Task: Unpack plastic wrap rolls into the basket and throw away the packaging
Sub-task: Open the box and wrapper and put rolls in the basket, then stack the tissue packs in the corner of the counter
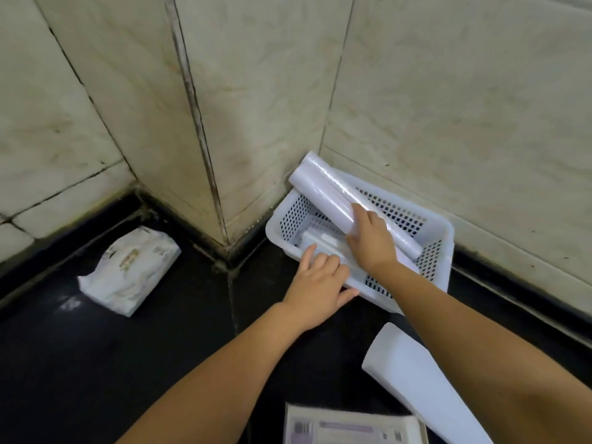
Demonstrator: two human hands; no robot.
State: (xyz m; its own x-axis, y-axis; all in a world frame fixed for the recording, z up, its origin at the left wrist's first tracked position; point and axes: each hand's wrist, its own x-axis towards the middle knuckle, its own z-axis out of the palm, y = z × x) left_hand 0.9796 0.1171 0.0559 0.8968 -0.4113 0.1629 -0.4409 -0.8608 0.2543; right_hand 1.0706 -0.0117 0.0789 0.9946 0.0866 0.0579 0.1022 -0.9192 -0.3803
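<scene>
A white perforated basket (440, 233) sits on the dark counter against the tiled wall. Two plastic wrap rolls lie slanted across it, their upper ends sticking over the far left rim. My right hand (370, 240) grips the nearer roll (323, 195) from above; the second roll (397, 232) lies behind it. My left hand (318, 283) rests on the basket's near rim, fingers curled over it. Another white roll (413, 376) lies on the counter under my right forearm. A printed packaging box (352, 427) is at the bottom edge.
A soft white printed pack (129, 270) lies on the counter at the left. Tiled walls form a jutting corner (221, 219) just left of the basket. Small white items lie inside the basket, partly hidden by my hands.
</scene>
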